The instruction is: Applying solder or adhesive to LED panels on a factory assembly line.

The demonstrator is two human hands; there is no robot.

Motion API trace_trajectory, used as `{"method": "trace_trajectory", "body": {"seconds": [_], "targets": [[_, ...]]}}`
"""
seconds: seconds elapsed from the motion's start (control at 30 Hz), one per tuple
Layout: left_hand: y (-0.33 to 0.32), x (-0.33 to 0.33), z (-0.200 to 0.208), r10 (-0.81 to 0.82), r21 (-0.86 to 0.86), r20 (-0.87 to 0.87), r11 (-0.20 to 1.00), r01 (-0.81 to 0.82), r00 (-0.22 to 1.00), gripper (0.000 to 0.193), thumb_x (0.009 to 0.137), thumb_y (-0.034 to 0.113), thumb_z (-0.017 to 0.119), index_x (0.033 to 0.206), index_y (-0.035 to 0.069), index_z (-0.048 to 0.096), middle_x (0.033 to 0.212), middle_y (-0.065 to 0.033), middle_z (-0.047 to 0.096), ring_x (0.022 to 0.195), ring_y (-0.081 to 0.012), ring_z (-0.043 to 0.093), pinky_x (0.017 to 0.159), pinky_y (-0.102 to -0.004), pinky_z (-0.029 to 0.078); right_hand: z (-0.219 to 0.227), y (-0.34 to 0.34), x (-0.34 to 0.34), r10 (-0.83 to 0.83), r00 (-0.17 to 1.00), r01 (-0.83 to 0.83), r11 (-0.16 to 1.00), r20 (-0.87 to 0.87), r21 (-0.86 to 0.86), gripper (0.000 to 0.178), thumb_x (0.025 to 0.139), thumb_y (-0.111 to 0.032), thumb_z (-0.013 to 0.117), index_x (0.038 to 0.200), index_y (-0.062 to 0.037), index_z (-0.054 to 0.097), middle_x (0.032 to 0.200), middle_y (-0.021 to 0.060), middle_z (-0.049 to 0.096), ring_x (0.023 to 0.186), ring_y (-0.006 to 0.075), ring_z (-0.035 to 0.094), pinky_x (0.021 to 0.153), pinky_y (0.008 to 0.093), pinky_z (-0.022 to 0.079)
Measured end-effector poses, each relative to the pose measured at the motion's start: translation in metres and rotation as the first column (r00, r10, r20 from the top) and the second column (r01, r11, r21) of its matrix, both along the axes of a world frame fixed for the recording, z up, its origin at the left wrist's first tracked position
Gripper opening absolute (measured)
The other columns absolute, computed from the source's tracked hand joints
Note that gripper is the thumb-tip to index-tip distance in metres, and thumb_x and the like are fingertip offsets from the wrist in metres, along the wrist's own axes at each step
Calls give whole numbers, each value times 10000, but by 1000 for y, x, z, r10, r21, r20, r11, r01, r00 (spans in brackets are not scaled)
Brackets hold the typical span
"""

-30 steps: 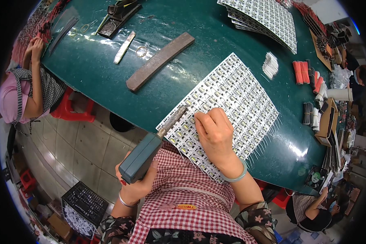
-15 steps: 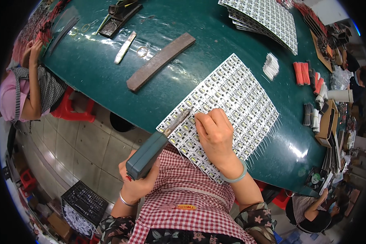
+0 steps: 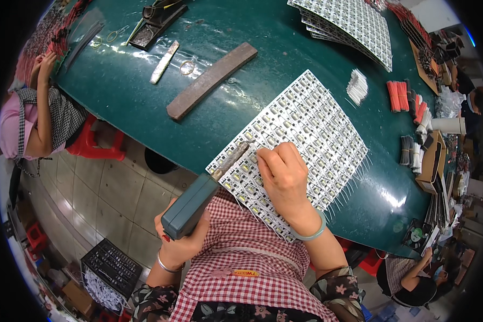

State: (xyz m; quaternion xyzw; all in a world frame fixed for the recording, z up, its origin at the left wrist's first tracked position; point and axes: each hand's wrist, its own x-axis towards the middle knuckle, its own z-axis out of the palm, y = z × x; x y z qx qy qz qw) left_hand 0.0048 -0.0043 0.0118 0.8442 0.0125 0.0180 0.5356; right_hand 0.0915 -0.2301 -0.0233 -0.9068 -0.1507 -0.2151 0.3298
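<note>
My left hand (image 3: pixel 180 239) is wrapped round the dark green body of a soldering gun (image 3: pixel 190 203). Its stained metal barrel reaches over the left corner of a white LED circuit board panel (image 3: pixel 308 115), the tip close to my right fingers. My right hand (image 3: pixel 284 174) rests on the panel with fingers pinched together; whatever they hold is hidden beneath them. Rows of small yellowish LEDs cover the panel, and thin white wires (image 3: pixel 344 189) stick out along its right and lower edges.
A brown bar (image 3: pixel 212 81), a silvery strip (image 3: pixel 165 62) and a black tray (image 3: pixel 154 29) lie beyond the panel. Stacked panels (image 3: pixel 354 29) stand at far right, near white wires (image 3: pixel 357 87) and red wire bundles (image 3: pixel 397 96). Co-workers sit at left and lower right.
The soldering gun has shifted slightly down and left, its tip drawn back a little. My right hand and the panel look nearly unmoved.
</note>
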Motion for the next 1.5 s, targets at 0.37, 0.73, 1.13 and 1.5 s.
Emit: {"method": "trace_trajectory", "body": {"seconds": [0.37,0.73,1.13,1.5], "targets": [[2,-8,-10,18,110,45,994,-23,999,194,785,43,805,963,-13,753,863,-124,739,672,-233,708,632,-298,548,1,0,0,12,1000,-13,1000,-7,-18,189,779,74,747,903,-29,647,786,88,479,715,252,548,589,376,466],[-5,-6,-3,155,-139,-135,975,-174,979,206,829,69,833,997,-25,761,918,-110,780,782,-188,754,714,-291,579,19,-9,-7,53,998,-52,999,-44,16,200,784,86,750,923,-32,667,777,86,512,707,259,562,577,379,460],[4,-7,-33,204,-160,7,967,-200,979,328,900,-59,715,1225,-45,672,872,-64,681,608,-91,578,543,-244,459,8,-179,64,-347,936,351,929,54,-120,127,821,41,765,913,-22,705,848,100,599,778,285,616,696,391,496],[3,-7,-25,203,-227,-42,951,-208,978,315,906,-59,705,1219,-54,667,939,-92,694,615,-99,584,538,-252,467,-6,-207,105,-300,953,298,909,40,-290,116,850,-34,762,917,-34,667,958,109,608,950,322,606,797,427,513]]}}
